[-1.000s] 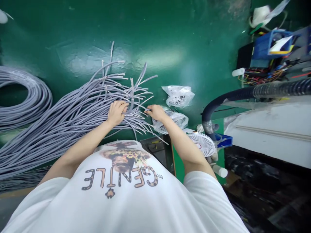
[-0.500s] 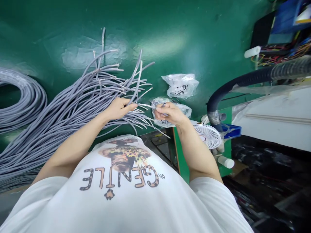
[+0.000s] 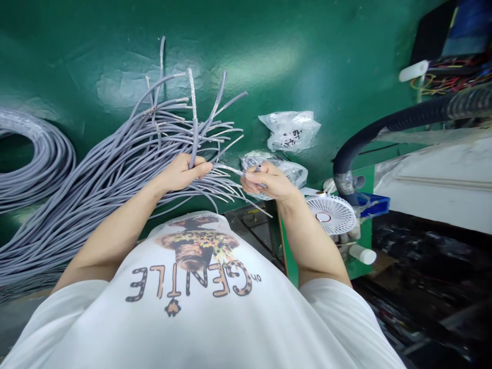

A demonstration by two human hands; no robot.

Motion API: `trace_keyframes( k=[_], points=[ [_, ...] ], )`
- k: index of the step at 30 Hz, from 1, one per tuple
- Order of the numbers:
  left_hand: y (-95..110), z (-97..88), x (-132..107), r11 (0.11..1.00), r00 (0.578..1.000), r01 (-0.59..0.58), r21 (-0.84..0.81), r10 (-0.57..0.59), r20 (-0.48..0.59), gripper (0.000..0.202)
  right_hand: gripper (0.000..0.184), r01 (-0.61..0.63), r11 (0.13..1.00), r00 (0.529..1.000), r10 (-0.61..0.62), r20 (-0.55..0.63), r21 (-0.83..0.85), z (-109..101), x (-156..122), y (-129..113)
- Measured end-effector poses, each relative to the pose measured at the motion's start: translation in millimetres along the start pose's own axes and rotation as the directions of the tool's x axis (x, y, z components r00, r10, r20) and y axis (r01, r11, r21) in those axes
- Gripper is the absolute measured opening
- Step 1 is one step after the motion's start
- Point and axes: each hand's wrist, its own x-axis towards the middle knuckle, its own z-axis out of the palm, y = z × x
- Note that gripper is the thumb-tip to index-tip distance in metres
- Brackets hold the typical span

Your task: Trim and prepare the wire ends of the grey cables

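My left hand (image 3: 182,173) is closed around grey cable at the edge of a large cable bundle (image 3: 115,159). From its fist a grey cable with a silvery braided end (image 3: 193,97) stands up, pointing away from me. Between my hands stretches a thin whitish cable end (image 3: 227,167), pinched by my left thumb and finger. Its far tip disappears into the closed fingers of my right hand (image 3: 269,182). A short grey stub (image 3: 259,167) pokes out above the right fingers; whether it belongs to the same cable is hidden.
Clear plastic bags, one with small dark and white parts (image 3: 290,132) and one (image 3: 292,171) behind my right hand, lie on the green table (image 3: 238,41). A coiled cable (image 3: 57,154) sits at left. At right are a white fan (image 3: 332,214), a black hose (image 3: 369,128) and a blue bin (image 3: 374,205).
A cable with a braided end now rises upright from my left hand. Both hands stay almost in place, the whitish end still between them. The view has shifted slightly.
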Motion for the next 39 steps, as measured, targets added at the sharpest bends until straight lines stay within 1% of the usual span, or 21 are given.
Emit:
trace_keyframes(
  k=[2, 4, 6, 9, 10, 11, 12, 13, 14, 15, 17, 19, 20, 22, 24, 26, 28, 30, 32, 35, 39],
  points=[
    [1.1, -2.1, 0.0, 1.000, 1.000, 0.001, 0.018, -0.001, -0.004, 0.045, 0.050, 0.014, 0.999, 1.000, -0.014, -0.013, -0.046, 4.3, -2.2, -2.2],
    [3.1, -3.1, 0.9, 0.998, 1.000, -0.010, 0.068, 0.009, 0.016, 0.045, 0.050, -0.003, 0.987, 0.999, -0.002, -0.035, -0.163, 12.3, -7.7, -5.7],
    [4.0, -2.2, 2.7, 0.991, 0.991, -0.061, 0.123, 0.046, 0.122, 0.046, 0.048, -0.042, 0.945, 0.999, 0.030, -0.043, -0.324, 22.3, -18.8, -10.4],
    [0.2, -2.0, 6.2, 0.978, 0.927, -0.159, 0.135, 0.101, 0.360, 0.044, 0.047, -0.045, 0.851, 0.999, 0.049, -0.005, -0.522, 31.4, -52.9, -19.6],
    [-2.3, -4.2, 7.8, 0.980, 0.923, -0.153, 0.130, 0.095, 0.372, 0.044, 0.047, -0.030, 0.834, 0.999, 0.045, 0.012, -0.551, 30.7, -69.5, -22.9],
    [-5.1, -8.1, 9.8, 0.983, 0.937, -0.128, 0.128, 0.078, 0.341, 0.044, 0.046, -0.031, 0.823, 0.999, 0.042, 0.006, -0.567, 27.9, -88.0, -25.9],
    [-7.9, -13.0, 12.5, 0.988, 0.970, -0.078, 0.130, 0.045, 0.239, 0.045, 0.046, -0.050, 0.820, 0.999, 0.053, -0.011, -0.570, 23.3, -107.2, -28.0],
    [-10.2, -18.1, 15.7, 0.991, 0.995, -0.019, 0.133, 0.006, 0.099, 0.045, 0.045, -0.098, 0.816, 0.994, 0.059, -0.087, -0.570, 17.1, -125.7, -28.5],
    [-11.6, -22.0, 19.6, 0.990, 1.000, 0.001, 0.140, -0.001, -0.003, 0.044, 0.044, -0.191, 0.801, 0.971, 0.069, -0.230, -0.567, 9.9, -141.8, -26.8],
    [-12.1, -23.4, 23.7, 0.987, 0.999, -0.022, 0.162, 0.030, -0.044, 0.043, 0.045, -0.291, 0.780, 0.928, 0.089, -0.362, -0.554, 1.9, -153.9, -22.2],
    [-10.5, -15.6, 31.3, 0.970, 0.996, -0.065, 0.235, 0.051, 0.067, 0.043, 0.044, -0.489, 0.704, 0.796, 0.120, -0.593, -0.514, -14.4, -162.8, -4.6],
    [-8.1, 4.5, 36.2, 0.933, 0.975, -0.095, 0.346, 0.018, 0.219, 0.044, 0.041, -0.636, 0.635, 0.618, 0.080, -0.782, -0.438, -29.3, -153.0, 19.2],
    [-7.9, 15.8, 37.6, 0.904, 0.962, -0.155, 0.399, 0.047, 0.268, 0.045, 0.040, -0.668, 0.605, 0.565, 0.033, -0.824, -0.434, -35.5, -144.3, 30.3],
    [-10.8, 32.8, 40.1, 0.858, 0.944, -0.252, 0.448, 0.117, 0.308, 0.058, 0.048, -0.708, 0.515, 0.515, -0.093, -0.852, -0.484, -44.0, -127.3, 45.3],
    [-16.4, 35.3, 45.1, 0.837, 0.968, -0.241, 0.492, 0.170, 0.185, 0.059, 0.053, -0.716, 0.442, 0.524, -0.170, -0.835, -0.540, -47.1, -118.1, 48.5],
    [-21.8, 24.0, 55.2, 0.820, 0.981, -0.122, 0.559, 0.185, -0.056, 0.050, 0.049, -0.698, 0.428, 0.546, -0.201, -0.813, -0.574, -45.5, -117.0, 42.6],
    [-24.9, 7.0, 70.9, 0.793, 0.944, 0.049, 0.607, 0.163, -0.288, 0.045, 0.043, -0.645, 0.448, 0.577, -0.245, -0.779, -0.619, -40.4, -117.8, 32.3],
    [-25.6, -7.0, 89.5, 0.763, 0.910, 0.176, 0.622, 0.115, -0.398, 0.045, 0.039, -0.567, 0.449, 0.626, -0.309, -0.716, -0.690, -33.6, -115.1, 21.9],
    [-24.9, -13.7, 106.0, 0.738, 0.919, 0.233, 0.634, 0.046, -0.392, 0.044, 0.035, -0.476, 0.415, 0.689, -0.372, -0.622, -0.775, -27.1, -107.2, 12.4],
    [-23.3, -11.0, 117.8, 0.720, 0.951, 0.226, 0.656, -0.019, -0.307, 0.033, 0.030, -0.329, 0.327, 0.756, -0.472, -0.454, -0.886, -19.7, -87.8, -2.9],
    [-20.8, 6.6, 109.0, 0.743, 0.977, 0.061, 0.667, 0.092, -0.191, 0.028, 0.031, -0.139, 0.163, 0.773, -0.599, -0.210, -0.977, -10.0, -53.7, -32.7]
  ],
)
